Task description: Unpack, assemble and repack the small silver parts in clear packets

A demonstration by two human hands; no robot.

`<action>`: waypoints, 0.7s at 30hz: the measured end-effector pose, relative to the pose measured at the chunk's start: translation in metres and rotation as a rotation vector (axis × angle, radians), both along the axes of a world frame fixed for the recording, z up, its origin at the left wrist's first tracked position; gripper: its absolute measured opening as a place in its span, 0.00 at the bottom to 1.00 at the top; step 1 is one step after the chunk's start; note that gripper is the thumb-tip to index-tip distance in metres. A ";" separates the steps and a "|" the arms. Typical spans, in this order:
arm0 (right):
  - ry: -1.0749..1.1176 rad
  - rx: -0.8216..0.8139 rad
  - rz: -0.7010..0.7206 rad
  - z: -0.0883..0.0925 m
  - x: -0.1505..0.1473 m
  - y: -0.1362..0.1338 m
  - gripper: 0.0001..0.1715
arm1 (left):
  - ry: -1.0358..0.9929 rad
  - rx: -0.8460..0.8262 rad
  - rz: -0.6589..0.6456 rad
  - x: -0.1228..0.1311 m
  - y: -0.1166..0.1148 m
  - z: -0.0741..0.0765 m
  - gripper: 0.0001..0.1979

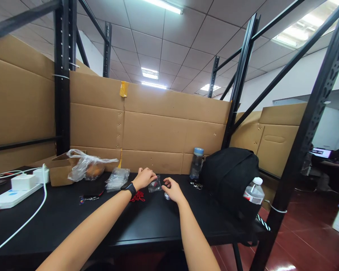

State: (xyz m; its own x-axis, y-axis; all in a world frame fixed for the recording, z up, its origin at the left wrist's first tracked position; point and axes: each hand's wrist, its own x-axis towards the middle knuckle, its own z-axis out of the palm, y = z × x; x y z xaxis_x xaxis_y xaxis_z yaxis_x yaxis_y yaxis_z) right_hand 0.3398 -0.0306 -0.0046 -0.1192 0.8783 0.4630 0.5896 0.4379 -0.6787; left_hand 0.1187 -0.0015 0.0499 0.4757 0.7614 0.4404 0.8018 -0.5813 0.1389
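Note:
My left hand (143, 178), with a dark watch on its wrist, has its fingers closed at the upper edge of a small clear plastic bag (154, 185). Something small and reddish shows inside the bag. To the right, my right hand (173, 190) has its fingers bent and apart, with nothing visible between them. A small whitish round object (167, 196) lies just beneath its thumb side, partly covered by the hand. Red cord (138, 196) lies in a loose heap by my left wrist. A stack of clear plastic bags (118, 179) is left of that hand.
A keychain (90, 198) lies at left, near a cardboard box (60, 171) and a tied plastic bag (92, 165). A white power strip (15, 196) with cables is farther left. At right stand a bottle (197, 165) and a black backpack (228, 180), with metal rings (196, 185) beside them.

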 end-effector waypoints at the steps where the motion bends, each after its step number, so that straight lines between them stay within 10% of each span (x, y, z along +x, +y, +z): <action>1: 0.001 -0.001 -0.009 0.000 -0.001 0.000 0.18 | -0.019 0.009 -0.014 0.001 0.000 0.001 0.17; 6: 0.014 0.025 -0.055 0.000 -0.007 0.004 0.24 | -0.114 0.022 -0.072 0.002 -0.002 0.008 0.17; 13: 0.043 0.059 -0.015 0.011 -0.014 0.000 0.08 | -0.259 0.019 -0.251 -0.007 -0.012 -0.002 0.19; 21: 0.335 0.084 -0.077 0.020 -0.023 -0.007 0.16 | -0.264 0.199 -0.055 -0.024 -0.048 -0.014 0.20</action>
